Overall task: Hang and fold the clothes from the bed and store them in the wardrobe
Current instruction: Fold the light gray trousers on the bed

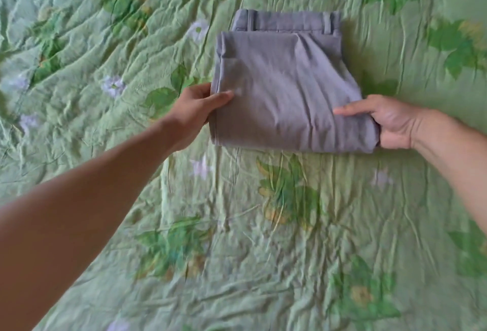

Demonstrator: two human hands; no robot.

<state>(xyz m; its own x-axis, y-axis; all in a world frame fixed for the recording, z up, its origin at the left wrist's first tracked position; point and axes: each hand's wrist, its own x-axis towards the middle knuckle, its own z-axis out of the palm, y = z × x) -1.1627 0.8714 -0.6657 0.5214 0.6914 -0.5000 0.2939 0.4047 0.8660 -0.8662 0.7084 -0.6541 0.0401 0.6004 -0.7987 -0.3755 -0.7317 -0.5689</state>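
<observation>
A pair of grey trousers (287,85) lies folded into a compact rectangle on the bed, its waistband with belt loops showing at the far edge. My left hand (200,105) grips the bundle's left edge, thumb on top and fingers hidden beneath the cloth. My right hand (390,122) grips the lower right corner the same way, thumb lying across the top and fingers tucked under. Both forearms reach in from the near corners of the view.
The bed is covered by a wrinkled light green sheet (237,225) printed with green leaves and pale flowers. It fills the whole view around the trousers. No other garment, hanger or wardrobe is in sight.
</observation>
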